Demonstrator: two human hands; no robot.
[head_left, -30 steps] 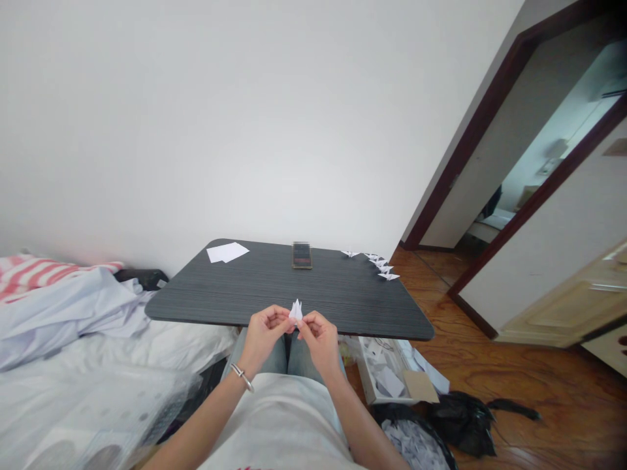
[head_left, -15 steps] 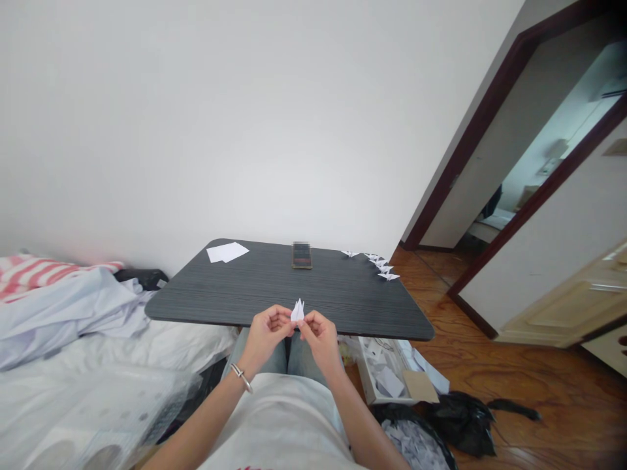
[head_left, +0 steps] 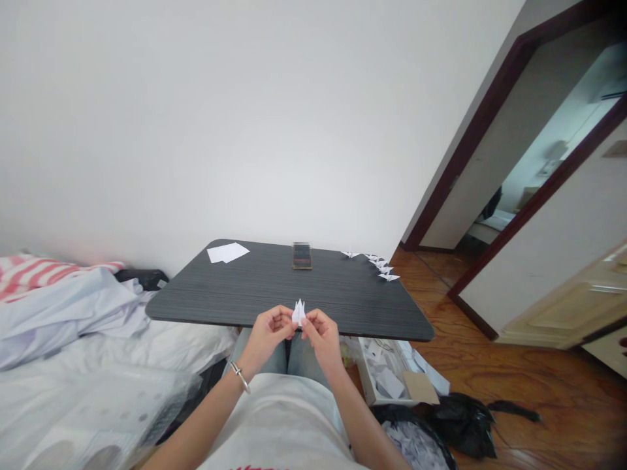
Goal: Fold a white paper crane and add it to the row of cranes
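Left hand [head_left: 268,333] and right hand [head_left: 321,334] — close together — both pinch a small folded white paper [head_left: 299,313], its points clear of the fingers, at the near edge of the dark table [head_left: 259,282]. Toward the far edge are a phone-like device [head_left: 302,256] at centre, loose white sheets [head_left: 228,252] to the left, and several folded paper birds [head_left: 379,263] to the right.

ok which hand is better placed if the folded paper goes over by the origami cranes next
Probably the right hand. Both it and the left hand hold the folded paper, but the origami cranes stand on the right hand's side.
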